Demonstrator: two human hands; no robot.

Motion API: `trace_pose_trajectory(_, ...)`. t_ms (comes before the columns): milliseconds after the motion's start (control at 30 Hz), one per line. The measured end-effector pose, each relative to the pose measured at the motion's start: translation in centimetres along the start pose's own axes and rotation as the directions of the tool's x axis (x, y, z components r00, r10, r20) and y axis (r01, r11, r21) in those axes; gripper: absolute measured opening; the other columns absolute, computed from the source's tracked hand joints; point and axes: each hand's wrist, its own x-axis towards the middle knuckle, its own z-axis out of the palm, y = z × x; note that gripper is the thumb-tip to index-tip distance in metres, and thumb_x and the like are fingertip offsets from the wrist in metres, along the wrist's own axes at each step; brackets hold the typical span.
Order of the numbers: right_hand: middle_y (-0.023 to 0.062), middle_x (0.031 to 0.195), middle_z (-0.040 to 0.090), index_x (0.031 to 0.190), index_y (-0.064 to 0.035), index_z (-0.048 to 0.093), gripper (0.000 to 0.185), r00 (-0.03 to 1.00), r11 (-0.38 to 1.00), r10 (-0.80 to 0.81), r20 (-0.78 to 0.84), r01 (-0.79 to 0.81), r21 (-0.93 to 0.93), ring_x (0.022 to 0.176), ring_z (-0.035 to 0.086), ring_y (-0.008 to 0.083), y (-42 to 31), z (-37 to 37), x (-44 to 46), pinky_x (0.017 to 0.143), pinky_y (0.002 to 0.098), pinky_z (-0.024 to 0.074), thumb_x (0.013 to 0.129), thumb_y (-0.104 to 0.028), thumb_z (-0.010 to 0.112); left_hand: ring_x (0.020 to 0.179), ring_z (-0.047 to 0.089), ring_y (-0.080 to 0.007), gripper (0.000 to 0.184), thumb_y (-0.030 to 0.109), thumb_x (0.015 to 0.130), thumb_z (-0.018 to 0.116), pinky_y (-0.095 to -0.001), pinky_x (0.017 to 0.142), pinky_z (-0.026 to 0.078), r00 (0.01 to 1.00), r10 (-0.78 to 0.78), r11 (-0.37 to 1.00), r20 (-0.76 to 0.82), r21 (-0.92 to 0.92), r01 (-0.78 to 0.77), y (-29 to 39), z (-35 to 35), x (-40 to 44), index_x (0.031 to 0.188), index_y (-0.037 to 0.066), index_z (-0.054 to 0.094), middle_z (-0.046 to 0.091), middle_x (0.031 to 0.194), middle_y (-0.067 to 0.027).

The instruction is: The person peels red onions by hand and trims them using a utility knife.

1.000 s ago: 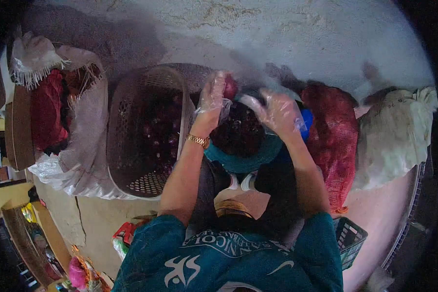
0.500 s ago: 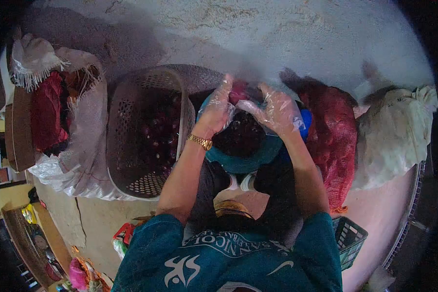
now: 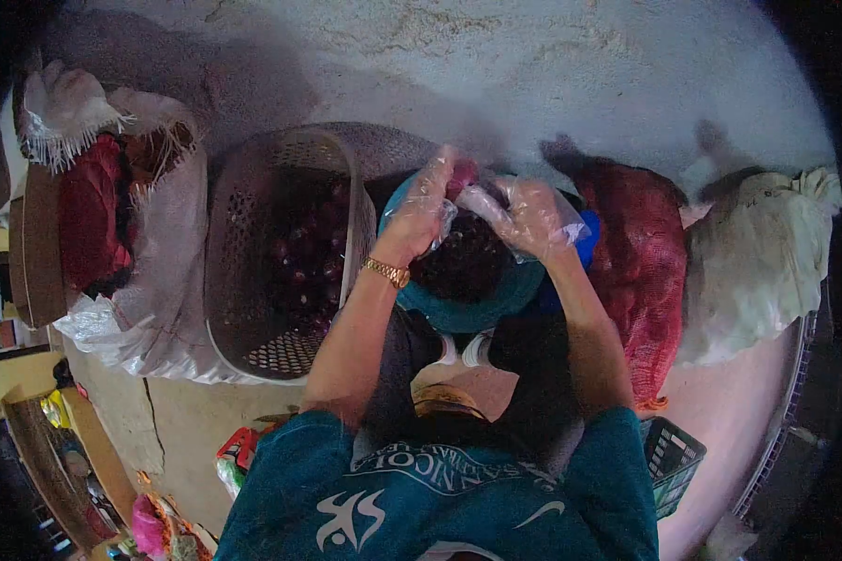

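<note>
While the left hand (image 3: pixel 419 208) has its fingers clamped on a red onion (image 3: pixel 462 176), the right hand (image 3: pixel 531 217) comes in from the other side, its thumb and fingers bent close against the onion; whether they are pressed together on it, or hold something small between them, I cannot tell. The onion sits up near the left fingertips, above the far side of a blue-green tub (image 3: pixel 468 316), and that seems a good place for it, since the tub would catch anything that came loose. To work it well, I would let the left fingers do the holding, firm but not squeezing, and have the right thumb move in short, light strokes, turning the onion a little between them. Both hands wear thin, clear plastic gloves (image 3: pixel 559 227) that hang baggy at the wrists, so a loose fold could get pinched or make a smooth surface slip. The onion looks round and purplish red, brighter than the dark heap (image 3: pixel 463 266) in the tub, whose pieces are too dim to make out; its lower part is hidden by the fingers. Beside the tub, more onions (image 3: pixel 313 248) lie in a tall basket (image 3: pixel 276 358), and a red net sack (image 3: pixel 636 252) stands beyond the right hand.
</note>
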Motion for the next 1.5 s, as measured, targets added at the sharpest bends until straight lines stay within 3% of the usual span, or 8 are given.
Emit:
trace_pose_trajectory(133,0.0264,0.072,0.06,0.075,0.0017,0.064,0.06,0.994,0.995,-0.093,0.05,0.094,-0.023,0.072,0.06,0.0431,0.1,-0.1,0.1,0.064,0.0501,0.0446,0.086,-0.056,0.054,0.098,0.055,-0.0138,0.044,0.046,0.096,0.05,-0.0317,0.09,0.044,0.999,0.01,0.999,0.034,-0.041,-0.008,0.6,0.4,-0.3,0.113,0.006,0.06,0.062,0.106,-0.0032)
trace_pose_trajectory(400,0.0187,0.082,0.066,0.092,-0.0049,0.068,0.044,0.961,0.97,-0.22,0.166,0.234,-0.069,0.079,0.063,0.0377,0.3,-0.2,-0.3,0.071,0.0463,0.0484,0.082,-0.047,0.06,0.09,0.062,-0.0199,0.052,0.055,0.091,0.05,-0.0356,0.08,0.053,0.994,-0.003,0.987,-0.107,-0.159,-0.014,1.4,-0.6,-0.1,0.108,0.006,0.06,0.064,0.104,-0.0057)
trace_pose_trajectory(533,0.022,0.074,0.062,0.088,-0.0026,0.069,0.035,0.939,0.951,-0.301,0.169,0.308,-0.014,0.072,0.061,0.0389,0.1,-0.5,-0.5,0.066,0.0467,0.046,0.077,-0.036,0.069,0.089,0.063,-0.0204,0.053,0.055,0.091,0.051,-0.0344,0.081,0.053,0.996,-0.054,0.969,-0.077,-0.244,0.034,1.7,-0.5,0.0,0.109,0.005,0.059,0.065,0.102,-0.0068)
trace_pose_trajectory(600,0.0181,0.073,0.065,0.084,-0.0065,0.07,0.048,0.915,0.953,-0.28,0.29,0.302,-0.034,0.075,0.064,0.0369,0.5,-0.2,-0.4,0.072,0.0468,0.0479,0.082,-0.052,0.057,0.087,0.063,-0.0217,0.055,0.055,0.09,0.051,-0.0357,0.08,0.053,0.995,-0.049,0.946,-0.088,-0.323,0.018,0.9,-1.6,1.0,0.109,0.004,0.058,0.065,0.1,-0.0086)
trace_pose_trajectory(800,0.0194,0.072,0.065,0.073,-0.0072,0.07,0.07,0.89,0.964,-0.049,0.453,0.161,-0.212,0.073,0.063,0.0386,-0.5,-0.8,-0.2,0.07,0.0477,0.0479,0.084,-0.07,0.043,0.09,0.062,-0.0273,0.057,0.054,0.092,0.049,-0.0465,0.082,0.052,0.979,-0.054,0.869,-0.199,-0.492,-0.052,0.1,-4.3,2.3,0.111,0.0,0.055,0.064,0.101,-0.0136)
trace_pose_trajectory(1133,0.0217,0.079,0.065,0.082,-0.0044,0.069,0.073,0.894,0.98,0.049,0.446,0.043,-0.193,0.079,0.064,0.0392,0.1,-0.2,0.1,0.074,0.0467,0.0486,0.08,-0.074,0.046,0.106,0.055,-0.0327,0.043,0.037,0.097,0.047,-0.0489,0.087,0.05,0.995,-0.036,0.826,-0.097,-0.564,-0.025,0.6,-3.7,1.4,0.117,-0.002,0.052,0.06,0.106,-0.0191)
trace_pose_trajectory(1200,0.021,0.068,0.061,0.074,-0.0035,0.064,0.067,0.937,0.987,0.006,0.348,0.05,-0.153,0.074,0.062,0.0393,-0.2,-0.6,0.0,0.068,0.047,0.0473,0.075,-0.07,0.058,0.103,0.057,-0.0339,0.039,0.032,0.097,0.048,-0.0498,0.089,0.05,0.999,0.003,0.799,0.034,-0.601,0.018,0.5,-3.6,1.3,0.115,-0.002,0.055,0.06,0.107,-0.0185)
trace_pose_trajectory(1500,0.0248,0.073,0.064,0.089,0.0043,0.065,0.072,0.992,0.993,0.098,-0.075,-0.102,-0.059,0.068,0.064,0.0406,-1.2,-0.7,0.2,0.061,0.0455,0.0495,0.071,-0.066,0.067,0.093,0.063,-0.0207,0.028,0.024,0.093,0.054,-0.0364,0.083,0.053,0.999,-0.042,0.889,-0.008,-0.457,0.033,0.4,-1.0,0.6,0.111,0.004,0.06,0.065,0.101,-0.0086)
